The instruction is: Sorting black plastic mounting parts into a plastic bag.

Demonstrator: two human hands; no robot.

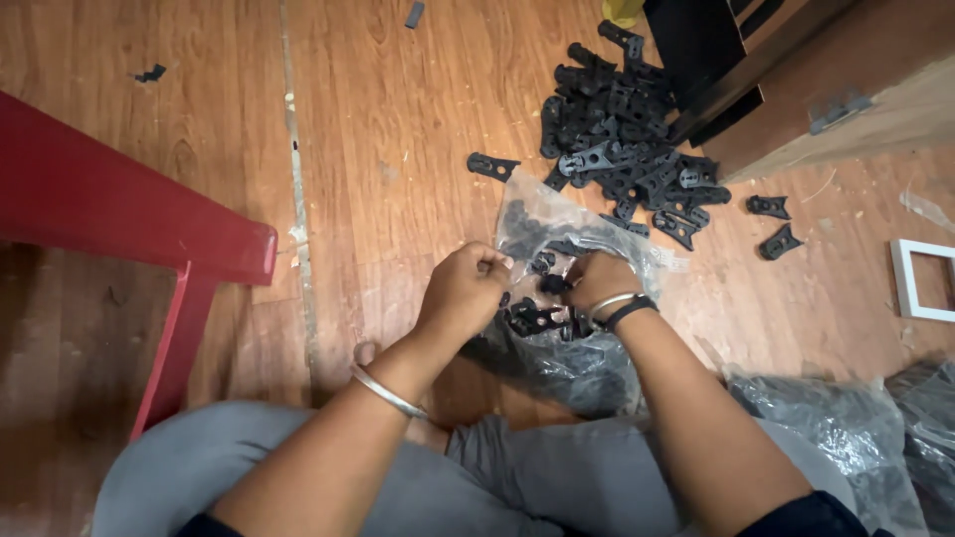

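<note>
1. The left hand (pixel 463 288) is clenched on the near-left edge of a clear plastic bag (pixel 557 239) lying on the wooden floor (pixel 398 149)
2. The right hand (pixel 597 283) is curled on the bag's right side; what it grips I cannot tell
3. Small black plastic clips (pixel 532 318) sit in the bag's mouth, between both hands, touching them
4. A loose pile of black clips (pixel 622 139) lies farther off, to the right, nearer the right hand
5. A red stool (pixel 119 209) stands at left
</note>
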